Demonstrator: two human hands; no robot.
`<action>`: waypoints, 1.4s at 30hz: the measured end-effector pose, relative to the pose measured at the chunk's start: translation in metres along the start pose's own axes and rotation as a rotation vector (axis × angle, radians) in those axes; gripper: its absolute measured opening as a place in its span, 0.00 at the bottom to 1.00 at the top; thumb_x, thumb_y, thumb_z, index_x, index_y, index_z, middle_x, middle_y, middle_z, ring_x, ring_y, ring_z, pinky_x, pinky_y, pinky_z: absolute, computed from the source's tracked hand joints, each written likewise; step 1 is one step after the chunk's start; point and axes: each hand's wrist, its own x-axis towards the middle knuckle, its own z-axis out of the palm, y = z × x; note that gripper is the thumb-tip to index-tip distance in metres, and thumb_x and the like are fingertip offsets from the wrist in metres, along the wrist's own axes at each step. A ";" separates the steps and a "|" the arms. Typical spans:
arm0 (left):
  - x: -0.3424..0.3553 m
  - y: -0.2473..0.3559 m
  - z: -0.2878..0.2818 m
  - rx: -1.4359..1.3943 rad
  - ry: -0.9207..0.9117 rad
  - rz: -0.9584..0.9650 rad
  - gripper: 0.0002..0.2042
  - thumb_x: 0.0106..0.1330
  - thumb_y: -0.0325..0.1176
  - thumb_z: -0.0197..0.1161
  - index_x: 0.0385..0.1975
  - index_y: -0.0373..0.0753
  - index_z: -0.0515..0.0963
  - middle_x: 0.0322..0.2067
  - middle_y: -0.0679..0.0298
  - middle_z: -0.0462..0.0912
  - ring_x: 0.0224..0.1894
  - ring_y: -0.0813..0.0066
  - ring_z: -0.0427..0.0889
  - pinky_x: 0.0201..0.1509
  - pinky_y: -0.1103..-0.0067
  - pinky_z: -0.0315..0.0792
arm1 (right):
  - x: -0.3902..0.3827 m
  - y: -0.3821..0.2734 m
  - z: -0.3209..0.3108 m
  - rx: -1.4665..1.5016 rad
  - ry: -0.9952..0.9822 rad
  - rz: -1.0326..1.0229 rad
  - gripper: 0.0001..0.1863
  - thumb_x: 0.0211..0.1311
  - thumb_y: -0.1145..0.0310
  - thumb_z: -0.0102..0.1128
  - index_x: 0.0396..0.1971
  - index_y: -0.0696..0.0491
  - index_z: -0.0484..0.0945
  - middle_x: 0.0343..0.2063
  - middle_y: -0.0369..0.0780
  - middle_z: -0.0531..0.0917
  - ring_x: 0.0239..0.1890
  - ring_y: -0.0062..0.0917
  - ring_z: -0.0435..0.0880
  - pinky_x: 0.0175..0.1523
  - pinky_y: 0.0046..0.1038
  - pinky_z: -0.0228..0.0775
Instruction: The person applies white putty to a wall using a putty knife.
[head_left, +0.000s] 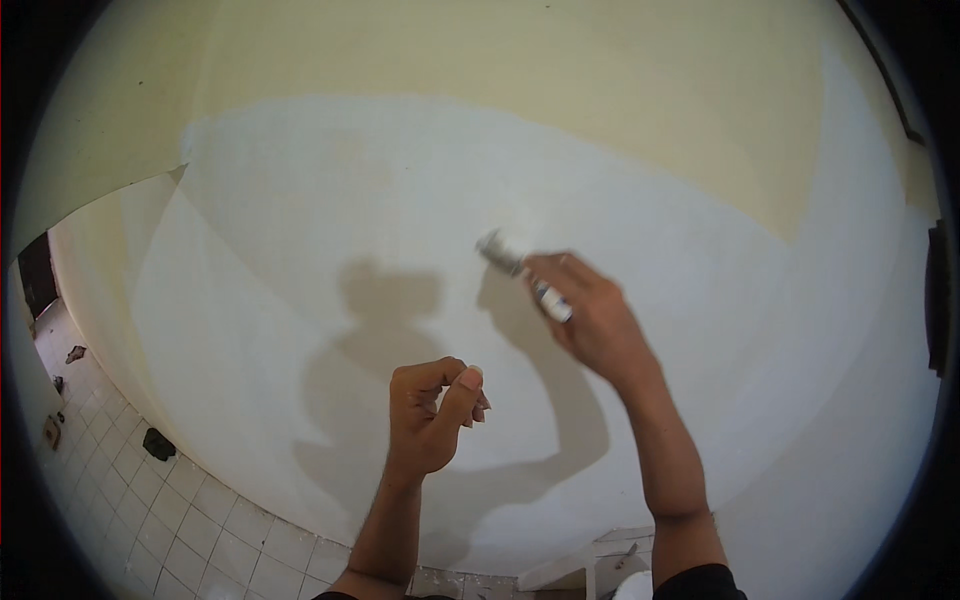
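Though blurry, paintbrush (514, 264) in right hand (592, 312); cut-off white object (632, 588) below

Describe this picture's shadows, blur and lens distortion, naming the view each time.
Head view: the person's soft-edged shadow falls on the wall; head view: the paintbrush in the right hand looks blurred; head view: fisheye distortion bends the floor tiles, with black corners.

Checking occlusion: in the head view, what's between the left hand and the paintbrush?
No object: in the head view, just white-painted wall, partly darkened by a shadow, between left hand and paintbrush.
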 end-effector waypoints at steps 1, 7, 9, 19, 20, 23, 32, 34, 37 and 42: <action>0.002 -0.002 0.002 0.010 -0.013 -0.007 0.15 0.68 0.30 0.54 0.17 0.33 0.75 0.15 0.63 0.76 0.15 0.80 0.73 0.17 0.84 0.63 | 0.008 0.007 -0.008 -0.077 0.060 -0.023 0.15 0.53 0.81 0.66 0.42 0.58 0.79 0.40 0.44 0.83 0.40 0.39 0.84 0.44 0.32 0.79; 0.002 -0.002 -0.002 0.017 -0.024 -0.015 0.16 0.69 0.30 0.55 0.16 0.34 0.75 0.14 0.63 0.76 0.16 0.82 0.73 0.19 0.84 0.65 | 0.011 0.013 -0.018 -0.303 0.088 -0.191 0.29 0.48 0.81 0.60 0.56 0.55 0.72 0.53 0.47 0.76 0.44 0.39 0.82 0.39 0.35 0.80; 0.001 -0.004 -0.002 0.000 -0.008 -0.024 0.17 0.70 0.30 0.56 0.15 0.34 0.74 0.14 0.64 0.77 0.16 0.83 0.73 0.20 0.84 0.66 | -0.009 0.006 0.004 -0.386 -0.064 -0.260 0.27 0.53 0.75 0.57 0.56 0.64 0.69 0.53 0.55 0.74 0.42 0.37 0.83 0.37 0.31 0.81; -0.009 -0.011 0.007 -0.056 0.027 -0.043 0.16 0.69 0.31 0.55 0.17 0.33 0.74 0.15 0.64 0.76 0.15 0.82 0.72 0.18 0.85 0.64 | -0.058 -0.027 0.043 0.099 -0.307 -0.054 0.20 0.53 0.77 0.61 0.48 0.60 0.74 0.42 0.47 0.79 0.43 0.37 0.83 0.43 0.33 0.79; -0.010 -0.012 0.009 -0.007 0.036 -0.040 0.16 0.68 0.32 0.54 0.17 0.34 0.74 0.14 0.63 0.75 0.14 0.80 0.71 0.16 0.85 0.62 | -0.056 -0.024 0.036 0.229 -0.345 0.060 0.23 0.53 0.76 0.65 0.51 0.56 0.74 0.42 0.44 0.80 0.42 0.37 0.84 0.42 0.33 0.80; -0.010 -0.017 0.012 -0.009 0.010 -0.055 0.16 0.68 0.32 0.54 0.16 0.34 0.73 0.14 0.63 0.75 0.14 0.81 0.71 0.16 0.84 0.62 | -0.037 -0.006 0.006 0.183 -0.163 0.132 0.21 0.48 0.82 0.61 0.45 0.56 0.75 0.43 0.46 0.80 0.43 0.46 0.80 0.46 0.40 0.76; -0.013 -0.019 0.023 -0.023 -0.008 -0.094 0.16 0.69 0.31 0.54 0.16 0.34 0.74 0.14 0.63 0.75 0.14 0.81 0.72 0.16 0.85 0.61 | -0.025 0.008 -0.034 -0.262 0.272 -0.064 0.21 0.54 0.79 0.60 0.51 0.57 0.75 0.49 0.47 0.79 0.43 0.40 0.83 0.41 0.35 0.80; -0.016 -0.024 0.029 -0.034 -0.023 -0.109 0.16 0.69 0.32 0.54 0.16 0.34 0.74 0.14 0.63 0.75 0.14 0.81 0.72 0.16 0.85 0.61 | -0.054 0.010 -0.012 -0.334 -0.053 -0.009 0.24 0.54 0.77 0.59 0.54 0.60 0.72 0.51 0.51 0.77 0.44 0.37 0.83 0.40 0.32 0.81; -0.024 -0.030 0.031 -0.033 -0.020 -0.140 0.17 0.69 0.32 0.54 0.16 0.34 0.74 0.14 0.63 0.75 0.14 0.81 0.72 0.16 0.85 0.61 | -0.092 -0.006 0.014 -0.377 -0.168 -0.088 0.26 0.54 0.76 0.56 0.55 0.65 0.70 0.52 0.54 0.76 0.46 0.36 0.82 0.39 0.28 0.81; -0.051 -0.048 0.044 -0.076 0.004 -0.252 0.17 0.68 0.33 0.54 0.16 0.35 0.73 0.14 0.64 0.75 0.14 0.81 0.72 0.16 0.85 0.60 | -0.151 -0.020 0.023 0.142 -0.123 0.118 0.22 0.54 0.79 0.61 0.50 0.67 0.73 0.48 0.54 0.78 0.48 0.42 0.82 0.47 0.30 0.80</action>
